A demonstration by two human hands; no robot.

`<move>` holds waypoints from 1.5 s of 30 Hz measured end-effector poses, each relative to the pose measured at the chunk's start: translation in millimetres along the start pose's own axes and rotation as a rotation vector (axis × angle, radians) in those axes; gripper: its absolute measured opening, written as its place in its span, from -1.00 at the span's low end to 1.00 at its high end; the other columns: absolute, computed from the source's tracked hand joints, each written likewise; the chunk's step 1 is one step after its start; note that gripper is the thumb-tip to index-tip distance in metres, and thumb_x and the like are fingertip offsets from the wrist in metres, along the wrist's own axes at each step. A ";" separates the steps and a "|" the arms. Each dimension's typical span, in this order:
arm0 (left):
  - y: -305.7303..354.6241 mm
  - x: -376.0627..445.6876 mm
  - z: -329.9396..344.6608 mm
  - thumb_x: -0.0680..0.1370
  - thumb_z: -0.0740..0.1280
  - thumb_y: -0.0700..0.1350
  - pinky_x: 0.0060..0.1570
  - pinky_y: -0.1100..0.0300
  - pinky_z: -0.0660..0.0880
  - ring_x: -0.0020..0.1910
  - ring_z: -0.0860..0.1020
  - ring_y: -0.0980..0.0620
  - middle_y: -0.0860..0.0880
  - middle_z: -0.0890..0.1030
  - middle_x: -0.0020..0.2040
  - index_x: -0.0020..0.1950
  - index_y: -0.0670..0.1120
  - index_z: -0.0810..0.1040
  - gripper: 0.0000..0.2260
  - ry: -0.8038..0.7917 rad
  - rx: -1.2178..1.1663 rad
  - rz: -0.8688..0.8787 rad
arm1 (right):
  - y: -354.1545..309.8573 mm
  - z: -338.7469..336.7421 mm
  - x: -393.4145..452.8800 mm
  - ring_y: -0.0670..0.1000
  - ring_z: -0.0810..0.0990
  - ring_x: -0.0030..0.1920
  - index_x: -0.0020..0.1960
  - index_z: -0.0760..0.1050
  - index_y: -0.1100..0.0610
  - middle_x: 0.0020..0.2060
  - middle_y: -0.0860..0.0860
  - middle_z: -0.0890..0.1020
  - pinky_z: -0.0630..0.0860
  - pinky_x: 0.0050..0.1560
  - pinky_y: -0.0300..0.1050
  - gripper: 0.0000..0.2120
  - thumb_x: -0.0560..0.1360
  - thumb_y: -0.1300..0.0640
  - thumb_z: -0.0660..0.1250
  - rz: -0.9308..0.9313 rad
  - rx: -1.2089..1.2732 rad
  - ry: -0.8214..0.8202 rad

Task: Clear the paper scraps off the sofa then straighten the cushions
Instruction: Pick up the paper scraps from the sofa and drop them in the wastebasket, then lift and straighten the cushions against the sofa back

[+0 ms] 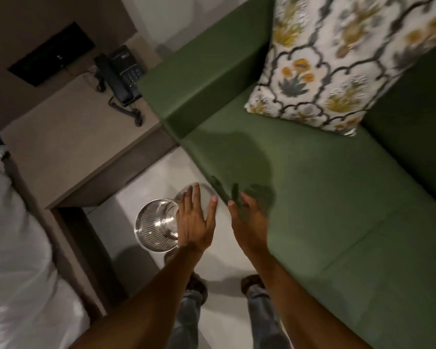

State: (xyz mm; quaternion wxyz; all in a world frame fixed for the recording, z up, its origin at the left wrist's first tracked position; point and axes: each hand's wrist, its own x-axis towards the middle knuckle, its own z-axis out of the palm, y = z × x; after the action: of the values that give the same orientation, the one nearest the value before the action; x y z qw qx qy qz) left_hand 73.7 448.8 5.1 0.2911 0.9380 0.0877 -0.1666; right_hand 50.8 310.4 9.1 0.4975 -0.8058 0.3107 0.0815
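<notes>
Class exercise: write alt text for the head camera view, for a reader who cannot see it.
Two empty hands, left hand and right hand, open above a metal bin beside a green sofa. A floral cushion leans in its corner.

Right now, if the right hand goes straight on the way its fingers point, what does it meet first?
Probably the front edge of the green sofa seat. The right hand, open and empty, points up and away over that edge; depth is unclear, so it may pass above the seat toward the patterned cushion.

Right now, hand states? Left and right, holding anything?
Left hand: open, fingers spread, holding nothing, above the metal bin.
Right hand: open, palm turned inward, nothing visible in it, at the sofa seat's front edge.
</notes>
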 end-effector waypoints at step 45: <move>392.9 190.8 90.9 0.42 0.22 0.59 0.50 -0.22 0.35 0.37 0.57 0.01 0.00 0.58 0.47 0.46 0.22 0.50 -0.28 -0.450 -0.705 0.033 | 22.4 -266.6 176.6 -0.02 0.36 0.52 0.66 0.10 -0.26 0.52 -0.06 0.31 0.42 0.53 0.26 0.02 0.35 -0.50 0.48 0.259 0.588 0.776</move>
State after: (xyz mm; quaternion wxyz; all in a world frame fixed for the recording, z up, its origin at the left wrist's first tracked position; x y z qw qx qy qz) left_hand 329.9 89.1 68.3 0.6089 0.7222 0.0585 -0.3227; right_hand 130.5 2.1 45.5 0.5371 -0.5571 0.5802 -0.2542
